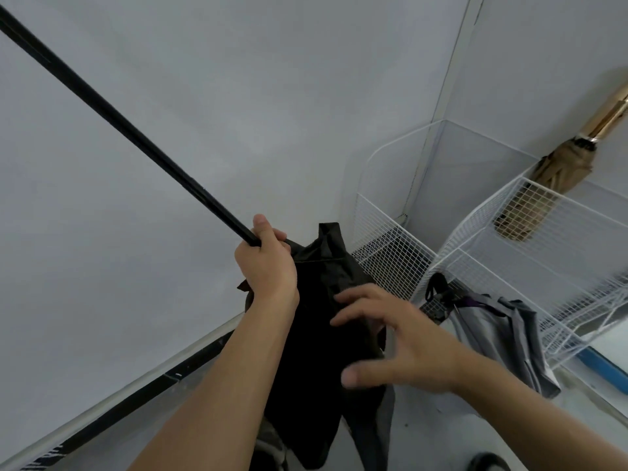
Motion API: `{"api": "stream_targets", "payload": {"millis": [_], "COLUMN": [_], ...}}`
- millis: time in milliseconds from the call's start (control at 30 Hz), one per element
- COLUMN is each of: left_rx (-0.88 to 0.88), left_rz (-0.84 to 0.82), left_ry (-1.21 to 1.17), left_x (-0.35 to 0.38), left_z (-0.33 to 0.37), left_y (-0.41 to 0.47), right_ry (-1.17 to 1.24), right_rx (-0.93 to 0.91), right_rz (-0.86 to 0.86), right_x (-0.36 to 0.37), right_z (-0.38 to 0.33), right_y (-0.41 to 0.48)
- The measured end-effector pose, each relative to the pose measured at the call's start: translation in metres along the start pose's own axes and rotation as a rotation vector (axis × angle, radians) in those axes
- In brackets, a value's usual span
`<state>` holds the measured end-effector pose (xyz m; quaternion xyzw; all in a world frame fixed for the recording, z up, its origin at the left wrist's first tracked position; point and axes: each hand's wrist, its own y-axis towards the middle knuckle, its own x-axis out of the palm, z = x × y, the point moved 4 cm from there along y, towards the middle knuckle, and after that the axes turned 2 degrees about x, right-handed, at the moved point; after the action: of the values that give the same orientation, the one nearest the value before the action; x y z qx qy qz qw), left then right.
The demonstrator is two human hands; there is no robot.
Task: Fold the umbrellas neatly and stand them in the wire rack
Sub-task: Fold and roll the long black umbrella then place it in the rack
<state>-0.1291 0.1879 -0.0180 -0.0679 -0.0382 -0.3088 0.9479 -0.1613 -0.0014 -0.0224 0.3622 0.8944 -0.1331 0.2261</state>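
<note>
Gripping the umbrella's (312,351) shaft, left hand (265,266) slants it away from the rack (509,253) — right hand (407,348) nearer, spread, empty.

The black umbrella's shaft (112,113) leaves the top-left corner — end unseen. The tan umbrella's handle (611,110) is cut by the right edge; the right hand (401,345) is blurred.

The wire rack (530,253) stands open-topped, a tan umbrella (557,178) filling its far corner and a grey umbrella (503,331) leaning against its front.
</note>
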Motion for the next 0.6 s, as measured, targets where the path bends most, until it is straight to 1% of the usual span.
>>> {"api": "stream_targets", "payload": {"millis": [33,67,133,167,233,300,367,500,567,600], "left_rx": [0.007,0.008,0.013,0.02,0.028,0.037,0.036,0.022,0.007,-0.008], "left_rz": [0.007,0.005,-0.015,-0.028,-0.093,-0.176,-0.265,-0.427,-0.491,-0.522], "left_ry": [-0.007,-0.011,-0.013,-0.007,0.019,0.043,0.053,0.04,0.032,0.034], "left_x": [0.003,0.009,0.018,0.021,0.033,0.047,0.062,0.085,0.094,0.099], "left_z": [0.0,-0.001,-0.004,-0.007,-0.013,-0.018,-0.02,-0.027,-0.032,-0.034], "left_y": [0.001,0.001,0.0,0.0,-0.007,-0.014,-0.023,-0.042,-0.053,-0.059], "right_ry": [-0.083,-0.214,-0.433,-0.464,-0.4,-0.259,-0.093,0.136,0.193,0.184], "right_rx": [0.038,0.066,0.078,0.086,0.125,0.139,0.189,0.293,0.334,0.361], "right_rz": [-0.091,-0.138,-0.119,-0.07,0.094,0.278,0.398,0.479,0.481,0.501], "right_x": [0.001,0.002,0.004,0.005,-0.006,-0.023,-0.039,-0.053,-0.055,-0.057], "right_z": [0.001,0.004,0.009,0.013,0.024,0.038,0.05,0.059,0.059,0.061], "right_y": [-0.004,-0.008,-0.013,-0.011,-0.013,-0.013,-0.014,-0.017,-0.022,-0.026]}}
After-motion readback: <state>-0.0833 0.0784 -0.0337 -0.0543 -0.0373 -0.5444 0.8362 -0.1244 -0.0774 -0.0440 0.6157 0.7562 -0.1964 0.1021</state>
